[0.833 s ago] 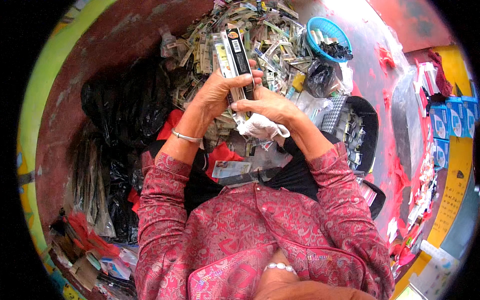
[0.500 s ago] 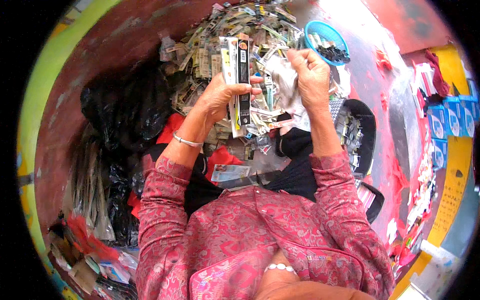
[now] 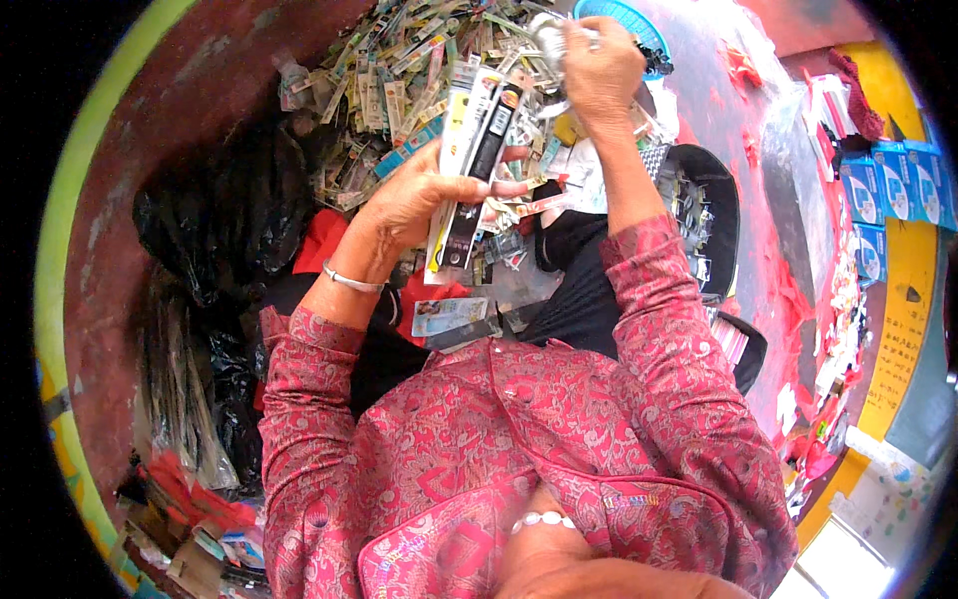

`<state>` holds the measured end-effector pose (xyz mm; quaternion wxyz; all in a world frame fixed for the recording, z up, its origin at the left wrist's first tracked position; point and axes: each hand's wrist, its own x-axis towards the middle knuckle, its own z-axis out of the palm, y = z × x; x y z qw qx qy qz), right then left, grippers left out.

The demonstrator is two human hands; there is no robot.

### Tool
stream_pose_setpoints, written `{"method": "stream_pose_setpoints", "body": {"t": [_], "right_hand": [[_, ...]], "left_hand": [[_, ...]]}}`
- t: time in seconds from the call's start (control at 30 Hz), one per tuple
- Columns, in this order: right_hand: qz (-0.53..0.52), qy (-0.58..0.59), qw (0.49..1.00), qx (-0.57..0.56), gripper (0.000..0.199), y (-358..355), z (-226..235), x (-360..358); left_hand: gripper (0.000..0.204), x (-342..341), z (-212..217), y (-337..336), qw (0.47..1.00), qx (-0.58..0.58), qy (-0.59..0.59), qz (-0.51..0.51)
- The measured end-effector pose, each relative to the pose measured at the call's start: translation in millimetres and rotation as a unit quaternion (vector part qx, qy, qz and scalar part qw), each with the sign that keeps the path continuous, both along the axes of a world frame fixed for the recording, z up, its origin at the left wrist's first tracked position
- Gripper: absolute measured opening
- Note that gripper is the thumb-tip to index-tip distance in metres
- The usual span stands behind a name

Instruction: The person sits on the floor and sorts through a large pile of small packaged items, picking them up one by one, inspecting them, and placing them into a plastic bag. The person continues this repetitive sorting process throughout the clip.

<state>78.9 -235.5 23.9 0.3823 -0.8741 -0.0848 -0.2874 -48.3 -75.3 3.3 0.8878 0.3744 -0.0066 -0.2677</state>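
My left hand (image 3: 414, 200) is closed around a few long, slim packets, held tilted above the pile. A black packet (image 3: 479, 175) with a printed label lies alongside a white and yellow packet (image 3: 461, 130). Farther off to the right, my right hand (image 3: 602, 72) is closed with its fingers on a crumpled white thing (image 3: 549, 40), whose kind I cannot make out. Beneath both hands spreads a large heap of small, slim printed packets (image 3: 389, 95). A blue plastic basket (image 3: 654, 28) sits just past my right hand, partly hidden by it.
Black plastic bags (image 3: 225, 195) lie bunched on the left. To the right are a black tray (image 3: 726, 215) holding small packed items and a smaller black container (image 3: 750, 364). Blue boxes (image 3: 898, 185) are stacked at the far right. A flat printed sheet (image 3: 449, 315) lies close to me.
My right hand has moved away from me, up to the basket, with the white thing at its fingers. My left hand has shifted slightly left, and its packets now lean and fan apart.
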Motion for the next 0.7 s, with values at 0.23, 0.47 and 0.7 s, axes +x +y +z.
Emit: {"method": "stream_pose_setpoints", "body": {"t": [0.23, 0.47, 0.7], "right_hand": [[0.324, -0.047, 0.920, -0.214, 0.012, 34, -19, -51], [0.044, -0.009, 0.999, -0.002, 0.023, -16, -27, 16], [0.267, 0.430, 0.861, -0.056, 0.046, 14, -3, -42]], "left_hand": [[0.043, 9, -20, 1, 0.992, 0.119, 0.020, 0.033], [0.056, 12, -19, 13, 0.990, 0.049, 0.015, 0.133], [0.031, 26, -33, 13, 0.966, 0.060, 0.059, 0.245]]}}
